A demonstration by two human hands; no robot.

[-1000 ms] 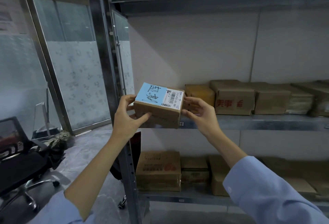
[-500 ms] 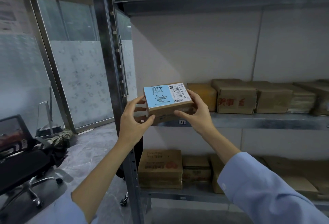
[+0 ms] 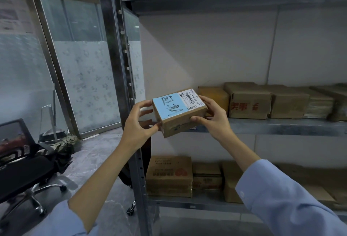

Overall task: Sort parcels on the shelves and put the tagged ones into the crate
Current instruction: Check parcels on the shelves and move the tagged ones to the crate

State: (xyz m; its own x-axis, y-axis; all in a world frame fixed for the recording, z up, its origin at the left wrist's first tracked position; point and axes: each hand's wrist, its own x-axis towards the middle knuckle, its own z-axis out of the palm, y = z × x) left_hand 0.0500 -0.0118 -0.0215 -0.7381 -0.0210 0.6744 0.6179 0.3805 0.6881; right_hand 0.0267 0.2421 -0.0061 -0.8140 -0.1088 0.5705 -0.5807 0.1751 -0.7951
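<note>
Parcel: a small brown cardboard box (image 3: 180,113) held in the air in front of the left end of the middle shelf (image 3: 277,126), tilted so its top faces the camera.
Top of parcel: a blue label (image 3: 167,105) with handwritten black characters covers the left part; a white barcode label (image 3: 191,98) lies beside it on the right.
Left hand: the left hand (image 3: 138,126) grips the parcel's left end; the thumb presses the front lower corner, and the fingers (image 3: 145,104) are spread and curled against the left side, the index tip at the top edge.
Right hand: the right hand (image 3: 214,117) clamps the right end; the thumb lies on the front face near the upper edge, and the fingers (image 3: 203,99) wrap over the top right corner, close together.
Sleeves: both forearms are bare, with light blue sleeves (image 3: 281,194) pushed back.
Middle shelf: a row of brown boxes (image 3: 249,100) stands to the right of the held parcel, behind the right hand.
Lower shelf: more cardboard boxes (image 3: 169,175) sit side by side below.
Left of the rack: a metal upright (image 3: 120,66), glass doors and a black office chair (image 3: 24,175) on the floor.
</note>
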